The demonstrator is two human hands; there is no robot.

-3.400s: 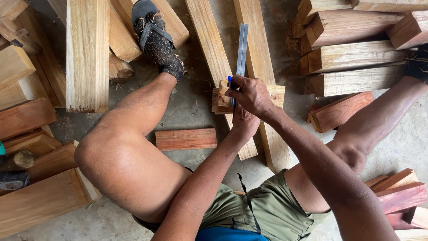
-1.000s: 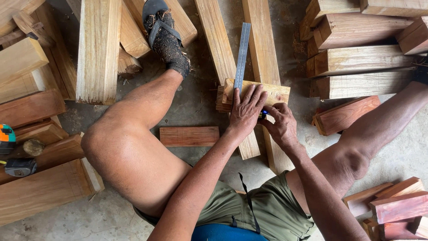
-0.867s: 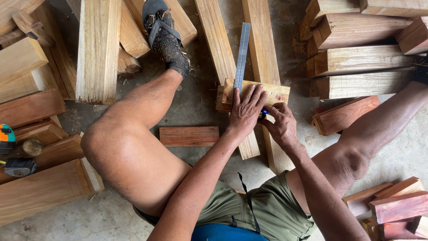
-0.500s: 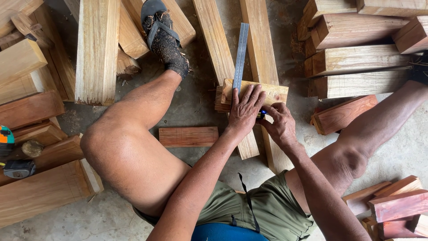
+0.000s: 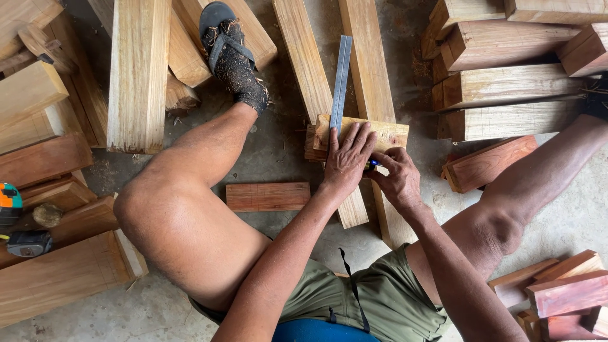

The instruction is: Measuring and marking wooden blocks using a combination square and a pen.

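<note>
Your left hand (image 5: 347,158) lies flat, fingers spread, pressing the metal ruler (image 5: 341,82) down on the small pale block (image 5: 386,134); it grips nothing, only pins; your right hand (image 5: 398,180) is curled closed around a blue-tipped pen (image 5: 373,163), its tip at the ruler's edge just right of your left fingers. The block sits across two long planks (image 5: 367,69) that run away from you; the ruler extends beyond the block's far side, along the gap between them. Left of the block, on the concrete floor (image 5: 278,136), lies a reddish short board (image 5: 267,196); farther left, past your knee, an orange-and-teal tool (image 5: 9,201) rests on stacked timber; right of the block, a stack of sawn blocks (image 5: 506,82).
</note>
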